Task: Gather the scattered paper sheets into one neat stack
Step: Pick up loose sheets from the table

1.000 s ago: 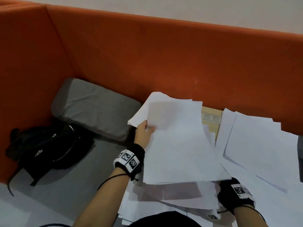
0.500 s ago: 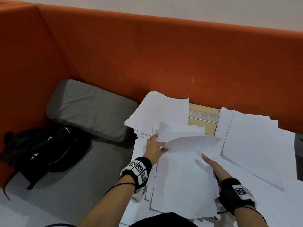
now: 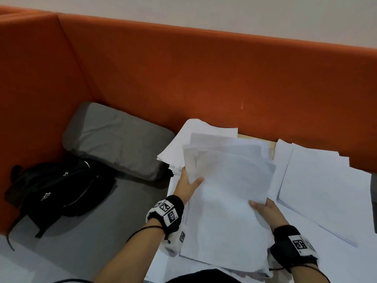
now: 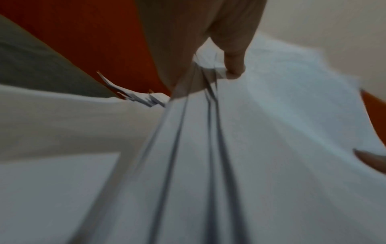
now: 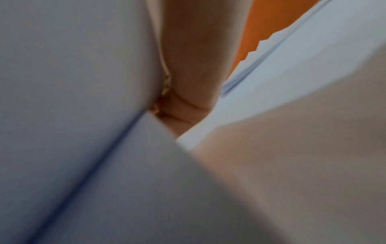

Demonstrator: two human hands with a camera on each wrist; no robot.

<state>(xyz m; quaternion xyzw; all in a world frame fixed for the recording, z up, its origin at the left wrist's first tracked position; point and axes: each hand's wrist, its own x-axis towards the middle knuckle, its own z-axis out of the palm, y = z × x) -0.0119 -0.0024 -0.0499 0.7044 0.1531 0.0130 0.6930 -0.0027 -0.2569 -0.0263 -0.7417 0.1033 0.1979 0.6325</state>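
Orange sofa back (image 3: 204,74) rising behind a grey seat (image 3: 85,231). Grey cushion (image 3: 114,139) in the corner, black bag (image 3: 59,193) just beside it. Loose paper sheets (image 3: 318,186) spread over the seat at right; a further pile (image 3: 195,135) lies behind. Held bundle of sheets (image 3: 226,201), raised above these: left hand (image 3: 188,183) pinches its left edge with thumb on top; right hand (image 3: 265,209) grips its right edge.

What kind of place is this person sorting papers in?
Probably an office lounge or study booth: a tall orange padded wall wraps round a grey seat with a grey cushion and a black bag, beside a surface covered in loose paper sheets.
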